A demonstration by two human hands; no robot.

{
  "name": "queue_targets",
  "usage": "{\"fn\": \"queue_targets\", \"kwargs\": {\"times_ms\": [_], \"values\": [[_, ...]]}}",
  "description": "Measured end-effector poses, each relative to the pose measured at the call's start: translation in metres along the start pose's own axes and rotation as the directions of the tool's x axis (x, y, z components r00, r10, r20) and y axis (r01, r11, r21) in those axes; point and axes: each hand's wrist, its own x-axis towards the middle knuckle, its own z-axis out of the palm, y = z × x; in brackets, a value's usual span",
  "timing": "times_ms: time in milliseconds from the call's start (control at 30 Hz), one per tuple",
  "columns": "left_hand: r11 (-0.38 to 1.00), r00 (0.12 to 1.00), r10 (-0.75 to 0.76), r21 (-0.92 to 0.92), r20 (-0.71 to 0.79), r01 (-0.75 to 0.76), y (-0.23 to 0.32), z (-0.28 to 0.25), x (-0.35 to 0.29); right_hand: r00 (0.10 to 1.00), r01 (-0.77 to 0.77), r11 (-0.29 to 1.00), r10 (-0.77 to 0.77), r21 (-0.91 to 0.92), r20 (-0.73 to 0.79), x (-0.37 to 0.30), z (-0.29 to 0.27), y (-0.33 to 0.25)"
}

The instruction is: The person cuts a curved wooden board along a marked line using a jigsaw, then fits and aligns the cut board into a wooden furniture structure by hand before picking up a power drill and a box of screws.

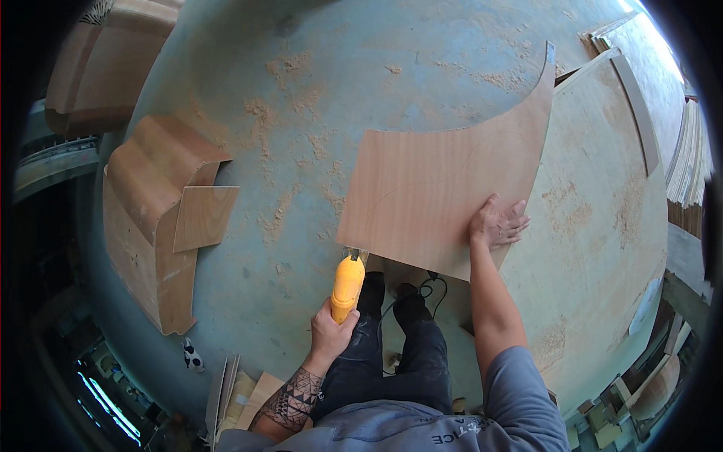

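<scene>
From the head view, your left hand (330, 329) is clenched around the yellow saw (348, 287), whose nose meets the near left corner of the plywood sheet (437, 188). Your right hand (497, 223) lies flat and open on the sheet's near right edge, pressing it down where it overhangs the board (602, 248) above the dusty floor (301, 113).

So the plywood sheet (437, 188) is a thin light-brown panel with one concave curved edge and a faint pencilled arc on its face, lying flat and overhanging the near-left edge of the big sawdusty board (602, 226). The yellow power tool (348, 285) sits right at the sheet's near-left corner, nose touching the edge.
</scene>
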Motion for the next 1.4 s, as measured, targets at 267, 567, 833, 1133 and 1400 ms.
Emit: {"fn": "queue_targets", "kwargs": {"times_ms": [267,567,833,1133,1400], "values": [[1.000,0.999,0.014,-0.005,-0.033,-0.015,-0.002,0.004,0.005,0.999,-0.040,0.999,0.040,-0.037,0.002,-0.012,0.002,-0.009],[0.999,0.999,0.028,0.023,-0.039,-0.027,0.007,0.003,0.011,0.999,-0.038,0.998,0.039,-0.045,0.013,-0.009,0.005,-0.003],[0.998,0.998,0.047,0.047,-0.042,-0.045,0.012,0.002,0.016,0.999,-0.037,0.998,0.039,-0.053,0.027,-0.009,0.003,-0.005],[0.998,0.998,0.037,0.050,-0.043,-0.035,0.018,0.003,0.013,1.000,-0.027,0.998,0.028,-0.056,0.014,-0.010,0.006,-0.003],[0.999,0.998,0.016,0.038,-0.062,-0.014,0.020,0.003,0.016,1.000,-0.023,0.996,0.024,-0.086,0.014,-0.009,0.004,-0.003]]}}
